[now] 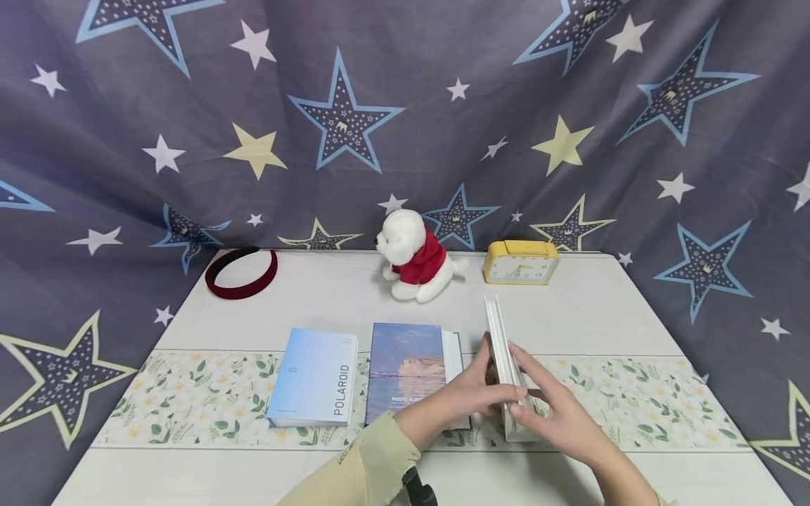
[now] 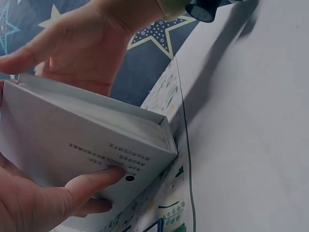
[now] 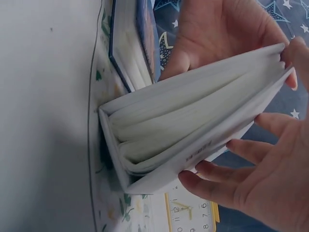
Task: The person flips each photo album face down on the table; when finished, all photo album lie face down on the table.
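Note:
A white photo album [image 1: 504, 372] stands on edge between the two hands, pages showing between its covers. My left hand [image 1: 465, 397] holds it from the left, thumb reaching across the near edge. From the other side my right hand [image 1: 560, 414] grips it, with fingers spread along the right cover [image 3: 212, 150] and thumb at the edge. In the left wrist view, left fingers [image 2: 96, 181] lie on a cover with small dark print. To the left lies a photo album with a seaside painting [image 1: 405, 372], partly behind my left forearm. Beyond it is a blue POLAROID album [image 1: 314, 376].
At the back stand a white plush dog [image 1: 405, 242] in a red top and a yellow alarm clock [image 1: 522, 263]. A dark red headband [image 1: 243, 288] lies at the back left. A floral strip [image 1: 190, 400] crosses the white table [image 1: 316, 302], with a starry curtain [image 1: 380, 140] behind.

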`<state>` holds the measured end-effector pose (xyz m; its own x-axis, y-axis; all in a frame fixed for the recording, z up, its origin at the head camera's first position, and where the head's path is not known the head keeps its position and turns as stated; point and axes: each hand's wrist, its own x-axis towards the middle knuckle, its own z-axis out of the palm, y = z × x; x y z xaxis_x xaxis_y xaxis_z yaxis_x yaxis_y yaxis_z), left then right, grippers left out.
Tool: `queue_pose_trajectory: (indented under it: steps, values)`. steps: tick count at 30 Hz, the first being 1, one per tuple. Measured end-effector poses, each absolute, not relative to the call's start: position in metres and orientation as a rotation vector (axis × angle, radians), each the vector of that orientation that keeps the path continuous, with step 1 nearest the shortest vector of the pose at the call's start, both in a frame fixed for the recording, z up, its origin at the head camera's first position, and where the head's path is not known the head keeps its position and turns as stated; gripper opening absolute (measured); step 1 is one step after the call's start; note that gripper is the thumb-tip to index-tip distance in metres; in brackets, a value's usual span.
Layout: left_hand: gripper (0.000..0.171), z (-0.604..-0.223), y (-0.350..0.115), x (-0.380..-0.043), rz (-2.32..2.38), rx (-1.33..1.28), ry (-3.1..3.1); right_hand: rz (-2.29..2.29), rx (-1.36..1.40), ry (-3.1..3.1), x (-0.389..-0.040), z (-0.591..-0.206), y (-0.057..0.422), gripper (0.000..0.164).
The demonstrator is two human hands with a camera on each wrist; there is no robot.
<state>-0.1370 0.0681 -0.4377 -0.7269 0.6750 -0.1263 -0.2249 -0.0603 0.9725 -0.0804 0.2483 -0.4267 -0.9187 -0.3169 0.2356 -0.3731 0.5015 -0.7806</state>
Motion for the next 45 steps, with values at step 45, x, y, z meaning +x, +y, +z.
queue_pose_trajectory:
  steps: [45]
  values:
    - [0.078, -0.444, 0.052, -0.123, 1.824, 0.598, 1.952, 1.544, -0.051, -2.96, -0.081, -0.446, 0.277, 0.13]
